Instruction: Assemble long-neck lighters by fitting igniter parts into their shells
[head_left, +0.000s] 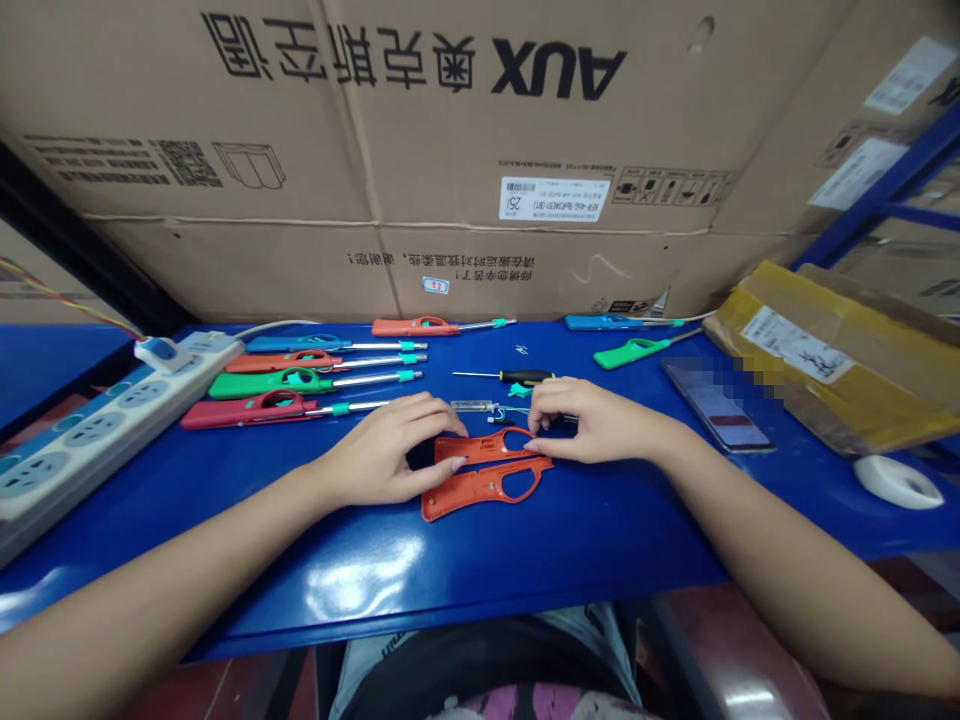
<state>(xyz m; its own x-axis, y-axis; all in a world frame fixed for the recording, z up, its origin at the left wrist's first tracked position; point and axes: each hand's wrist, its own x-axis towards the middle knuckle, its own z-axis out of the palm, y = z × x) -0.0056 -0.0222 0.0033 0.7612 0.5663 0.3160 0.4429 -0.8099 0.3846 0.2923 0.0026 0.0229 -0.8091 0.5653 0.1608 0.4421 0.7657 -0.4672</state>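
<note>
Two orange halves of a lighter casing lie side by side on the blue table, their hollow insides facing up. My left hand [409,440] holds the rear end of the upper casing half [480,449] between thumb and fingers. At that half's front end, my right hand [581,420] is closed, with thumb and index finger gripping near its finger loop. The lower casing half [480,488] lies just below. Behind my hands are a clear fuel tube [472,406] with thin wires and a small green piece [520,390]. A screwdriver [517,377] with a black-yellow handle lies farther back.
Several assembled long lighters [262,408] lie at left. An orange lighter [420,327], a blue one [600,323] and a green one [631,353] lie farther back. A power strip [97,430], phone [712,405], yellow-taped box [810,350] and white mouse [898,482] flank the work area.
</note>
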